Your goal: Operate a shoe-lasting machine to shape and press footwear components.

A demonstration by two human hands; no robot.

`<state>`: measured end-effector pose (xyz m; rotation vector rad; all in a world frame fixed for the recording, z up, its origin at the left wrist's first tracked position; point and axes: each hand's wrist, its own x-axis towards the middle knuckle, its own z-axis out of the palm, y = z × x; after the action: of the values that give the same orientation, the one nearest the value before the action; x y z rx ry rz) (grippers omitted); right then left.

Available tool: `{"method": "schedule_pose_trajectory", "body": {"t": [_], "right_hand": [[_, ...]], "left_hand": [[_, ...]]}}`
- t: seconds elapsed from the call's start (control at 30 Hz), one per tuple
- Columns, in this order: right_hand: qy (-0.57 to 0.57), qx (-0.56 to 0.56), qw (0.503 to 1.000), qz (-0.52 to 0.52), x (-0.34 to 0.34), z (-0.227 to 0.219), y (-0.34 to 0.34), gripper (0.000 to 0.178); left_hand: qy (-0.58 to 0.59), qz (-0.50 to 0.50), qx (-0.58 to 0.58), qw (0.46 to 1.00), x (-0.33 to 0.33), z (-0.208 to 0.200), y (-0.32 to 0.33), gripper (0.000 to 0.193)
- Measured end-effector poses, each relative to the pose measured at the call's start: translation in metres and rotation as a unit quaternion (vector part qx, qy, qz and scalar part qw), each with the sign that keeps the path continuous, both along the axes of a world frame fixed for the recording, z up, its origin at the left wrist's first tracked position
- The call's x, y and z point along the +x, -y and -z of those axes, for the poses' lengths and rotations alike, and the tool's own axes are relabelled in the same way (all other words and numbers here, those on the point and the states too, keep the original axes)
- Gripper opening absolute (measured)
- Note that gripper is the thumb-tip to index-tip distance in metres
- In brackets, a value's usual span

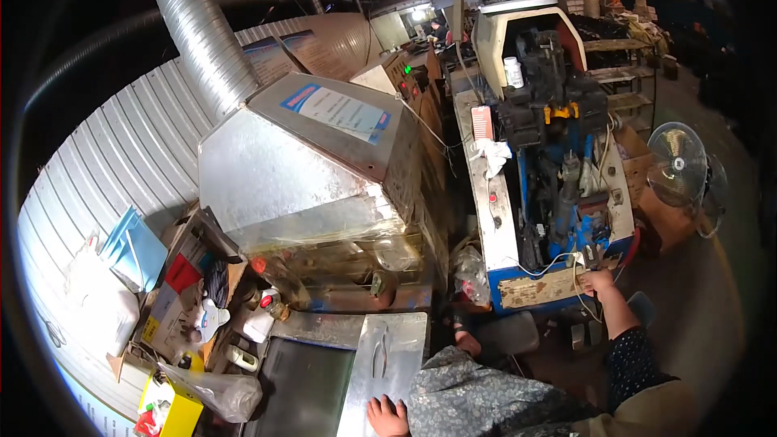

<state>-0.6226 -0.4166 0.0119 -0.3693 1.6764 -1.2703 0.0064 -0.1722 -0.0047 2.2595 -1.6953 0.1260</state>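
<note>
Right hand at the machine, left hand flat on metal

My right hand (597,282) is at the near end of the machine (489,235), against a small metal piece (593,257) just beside the blue part (584,235); my fingers reach up toward it, but I cannot tell whether they are clenched round it or only resting there; my left hand (388,417) is well apart from it, palm down and grasping nothing, its fingers spread on the bare metal plate (368,392), below the slim metal tool (383,348).

I judge the metal piece stiff and hard to damage, heavy for its size, perhaps slick if there is oil on it; its near end looks the best place to take hold, with my fingertips clear of the white cable (537,274), which is soft and could snag; the plate looks rigid and smooth, so a flat palm could slide on it.

My own fingers cover part of the metal piece, and it is too small here to make out its shape or whether it is fixed to the machine; my left wrist is cut off by the lower edge; the machine's dark middle is hard to read.
</note>
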Motion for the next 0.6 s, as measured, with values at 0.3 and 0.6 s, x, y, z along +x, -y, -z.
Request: {"method": "schedule_pose_trajectory", "body": {"t": [0.3, 0.6], "right_hand": [[-0.157, 0.008, 0.988, -0.010, 0.002, 0.002, 0.000, 0.009], [-0.298, 0.000, 0.955, -0.012, -0.015, 0.050, 0.013, 0.021]], "left_hand": [[0.001, -0.004, 0.001, 1.000, -0.003, -0.005, -0.002, 0.060], [-0.007, -0.006, 0.005, 1.000, -0.003, -0.006, -0.002, 0.059]]}}
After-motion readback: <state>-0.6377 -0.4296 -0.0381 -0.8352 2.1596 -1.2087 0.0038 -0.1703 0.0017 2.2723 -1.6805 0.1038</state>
